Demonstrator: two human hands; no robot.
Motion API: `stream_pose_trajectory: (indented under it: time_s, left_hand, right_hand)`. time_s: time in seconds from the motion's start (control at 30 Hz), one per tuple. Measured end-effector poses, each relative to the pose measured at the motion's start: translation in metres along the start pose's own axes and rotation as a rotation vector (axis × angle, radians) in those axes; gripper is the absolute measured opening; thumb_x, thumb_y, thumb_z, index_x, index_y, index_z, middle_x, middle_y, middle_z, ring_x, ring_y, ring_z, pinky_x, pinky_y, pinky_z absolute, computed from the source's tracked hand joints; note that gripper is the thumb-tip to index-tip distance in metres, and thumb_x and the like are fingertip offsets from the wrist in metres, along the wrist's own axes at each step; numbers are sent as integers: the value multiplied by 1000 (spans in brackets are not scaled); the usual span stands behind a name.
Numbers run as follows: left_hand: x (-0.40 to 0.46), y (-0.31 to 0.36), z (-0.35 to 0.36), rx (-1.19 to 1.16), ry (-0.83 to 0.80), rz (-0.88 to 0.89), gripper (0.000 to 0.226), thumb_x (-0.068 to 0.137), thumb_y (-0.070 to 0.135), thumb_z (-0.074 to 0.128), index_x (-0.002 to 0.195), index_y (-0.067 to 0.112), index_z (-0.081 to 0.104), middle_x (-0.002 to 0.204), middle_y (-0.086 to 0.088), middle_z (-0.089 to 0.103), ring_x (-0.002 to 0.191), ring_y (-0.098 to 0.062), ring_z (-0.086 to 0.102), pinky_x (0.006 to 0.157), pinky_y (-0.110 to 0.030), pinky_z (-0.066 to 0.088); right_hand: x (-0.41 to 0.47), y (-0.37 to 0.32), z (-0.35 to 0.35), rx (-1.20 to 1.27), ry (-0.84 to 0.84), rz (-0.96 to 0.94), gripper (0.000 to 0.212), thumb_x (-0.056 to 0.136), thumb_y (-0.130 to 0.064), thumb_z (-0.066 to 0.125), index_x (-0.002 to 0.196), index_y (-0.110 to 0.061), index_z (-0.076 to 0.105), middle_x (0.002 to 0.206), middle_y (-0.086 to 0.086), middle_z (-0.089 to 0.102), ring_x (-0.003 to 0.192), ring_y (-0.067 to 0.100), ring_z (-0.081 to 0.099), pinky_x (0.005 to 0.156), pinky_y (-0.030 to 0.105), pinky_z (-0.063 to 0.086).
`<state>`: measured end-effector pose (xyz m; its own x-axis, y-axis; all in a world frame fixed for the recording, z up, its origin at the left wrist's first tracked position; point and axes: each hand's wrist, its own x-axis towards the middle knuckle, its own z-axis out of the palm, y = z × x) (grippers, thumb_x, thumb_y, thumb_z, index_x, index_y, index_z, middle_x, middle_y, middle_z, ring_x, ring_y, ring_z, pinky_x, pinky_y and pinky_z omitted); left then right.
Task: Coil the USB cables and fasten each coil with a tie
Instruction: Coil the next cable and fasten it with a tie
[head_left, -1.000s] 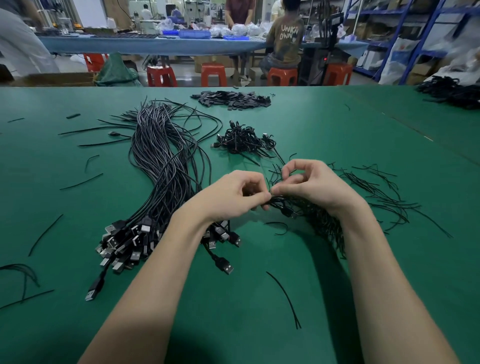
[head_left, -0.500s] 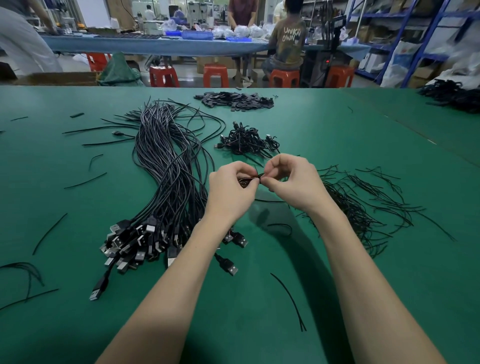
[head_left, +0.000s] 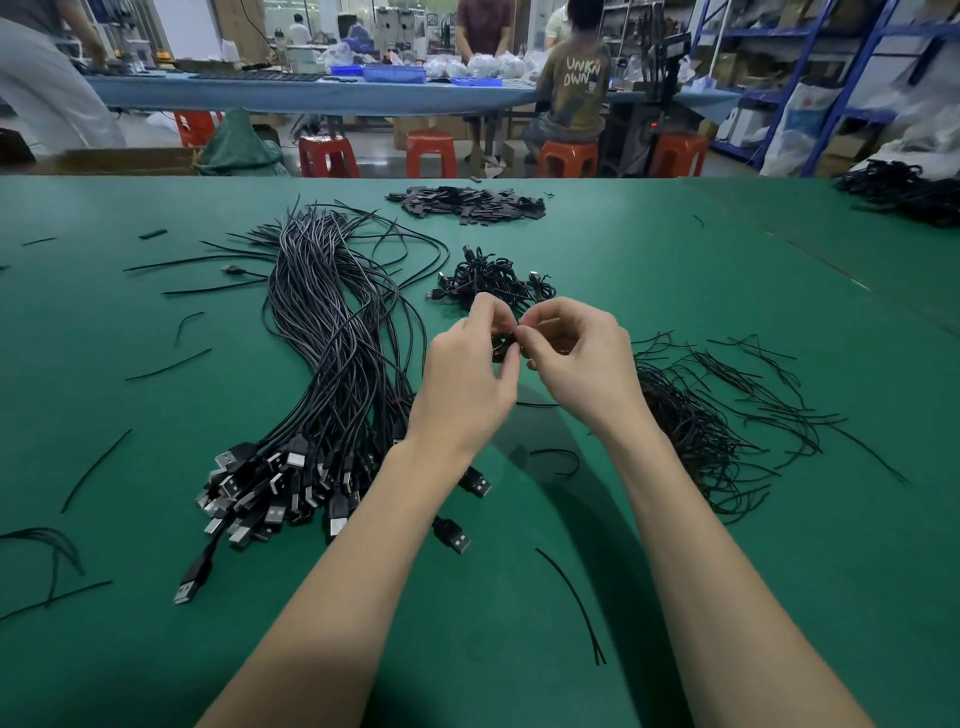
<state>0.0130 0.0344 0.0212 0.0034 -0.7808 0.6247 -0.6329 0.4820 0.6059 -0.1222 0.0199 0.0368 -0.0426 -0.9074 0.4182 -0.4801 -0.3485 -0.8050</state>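
one small coil (head_left: 503, 347) is in work, held above the green table (head_left: 675, 270) at centre — left hand (head_left: 470, 371) grips it, right hand (head_left: 576, 358) pinches the tie end at it; the tie itself is too small to make out. done: a small heap of tied coils (head_left: 491, 283) at 12 o'clock of the hands. left: the big bundle of uncoiled cables (head_left: 332, 364) at 9 o'clock, loose ties (head_left: 727, 415) at 3 o'clock. versus a second ago — both hands are lifted up and away from the tie pile.

- A green counter (head_left: 675, 270) carries the work.
- Past its far edge stand red stools (head_left: 431, 153).
- A seated person (head_left: 574, 85) faces a blue table (head_left: 311, 93).
- Blue shelving (head_left: 831, 62) stands beyond the far right corner.
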Motion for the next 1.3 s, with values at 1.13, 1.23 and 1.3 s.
stream_pose_trajectory:
  time_s: [1.13, 1.23, 1.3]
  left_hand:
    - [14, -24, -17, -986, -153, -691, 11, 88, 12, 73, 98, 13, 69, 69, 6, 70, 59, -4, 61, 57, -16, 49]
    - [12, -23, -14, -981, -109, -656, 14, 87, 11, 74, 100, 12, 69, 74, 1, 72, 64, -6, 63, 62, -17, 50]
    - [12, -23, -14, -961, -110, -658, 14, 86, 11, 75, 100, 11, 70, 75, 0, 72, 64, -7, 64, 61, -16, 50]
  right_hand:
    - [-1, 2, 12, -7, -59, -156, 14, 93, -27, 63, 79, -26, 66, 74, -14, 71, 69, 6, 63, 59, 16, 43]
    - [-1, -12, 18, 762, -222, 570, 16, 93, -12, 59, 78, -15, 63, 64, -4, 66, 56, 11, 52, 42, 16, 38]
    - [-2, -12, 17, 1001, -318, 836, 17, 95, -11, 56, 78, -12, 60, 63, -2, 60, 52, 9, 50, 38, 15, 32]
